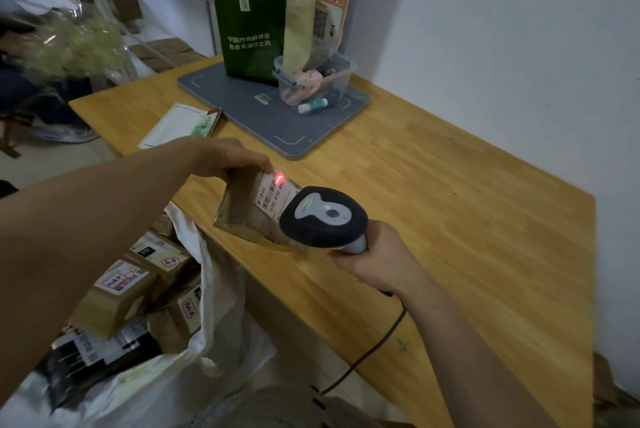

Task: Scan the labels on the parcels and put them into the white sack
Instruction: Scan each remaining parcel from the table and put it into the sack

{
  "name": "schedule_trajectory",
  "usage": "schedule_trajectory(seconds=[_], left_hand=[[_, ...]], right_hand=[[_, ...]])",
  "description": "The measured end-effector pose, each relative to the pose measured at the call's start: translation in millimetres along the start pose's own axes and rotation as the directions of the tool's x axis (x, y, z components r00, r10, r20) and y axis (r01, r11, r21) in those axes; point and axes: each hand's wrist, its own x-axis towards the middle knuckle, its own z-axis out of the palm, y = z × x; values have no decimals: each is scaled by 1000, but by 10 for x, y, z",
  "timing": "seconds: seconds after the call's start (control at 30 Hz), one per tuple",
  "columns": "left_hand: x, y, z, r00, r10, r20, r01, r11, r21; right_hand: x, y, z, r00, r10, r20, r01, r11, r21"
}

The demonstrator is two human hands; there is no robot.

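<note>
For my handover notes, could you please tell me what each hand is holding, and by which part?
The left hand holds the brown parcel by its far top end; the right hand grips the scanner by its handle.

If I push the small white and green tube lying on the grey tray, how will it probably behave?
The tube looks round and lies on its side, so it would probably roll across the grey tray. It is small, so likely light. The clear box just behind it may stop it rolling that way.

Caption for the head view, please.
Left hand holds a cardboard parcel at the edge of the wooden table while the right hand aims a barcode scanner at its label.
</note>
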Motion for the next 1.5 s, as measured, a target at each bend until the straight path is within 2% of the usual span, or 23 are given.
schedule_trajectory(seconds=[0.17,0.3,0.37,0.5,0.67,0.77,0.83,1.0,1.13,1.2,1.33,1.43,1.5], left_hand=[[-55,-106,-50,998,-43,-39,41,998,-56],[-95,-336,-174,987,-110,-120,91,983,-158],[-154,-564,-266,971,-152,-183,124,980,-157],[-476,-1159,-419,935,-230,-272,203,971,-124],[-917,-1920,-441,834,-347,-428,242,929,-281],[-1068,-2307,-323,746,-424,-514,204,880,-430],[-1139,-2527,-245,718,-438,-541,144,853,-501],[-1270,-2980,-162,753,-443,-486,28,760,-650],[-1296,-3171,-170,778,-461,-428,41,716,-697],[-1297,-3219,-178,787,-455,-417,50,721,-691],[-1352,-3204,-230,812,-425,-399,85,763,-641],[-1385,-3067,-292,850,-348,-396,123,862,-492],[-1353,-2924,-311,876,-281,-393,130,921,-368]], right_hand=[[76,-42,57,1000,-9,6,9,999,42],[170,-42,175,992,80,100,-105,957,271],[250,-43,292,985,113,133,-152,930,334],[453,-119,713,967,133,217,-203,918,340],[754,-230,1470,915,222,338,-309,922,233],[897,-235,1910,849,312,426,-457,838,298],[968,-221,2182,787,375,489,-558,770,308],[1049,-142,2713,671,480,564,-722,595,353],[969,-50,2998,610,528,591,-784,510,354],[951,-20,3081,627,575,526,-776,519,357],[917,-142,3094,726,578,371,-687,630,362],[904,-363,2916,802,512,308,-597,694,401],[928,-484,2706,840,482,248,-540,698,471]])
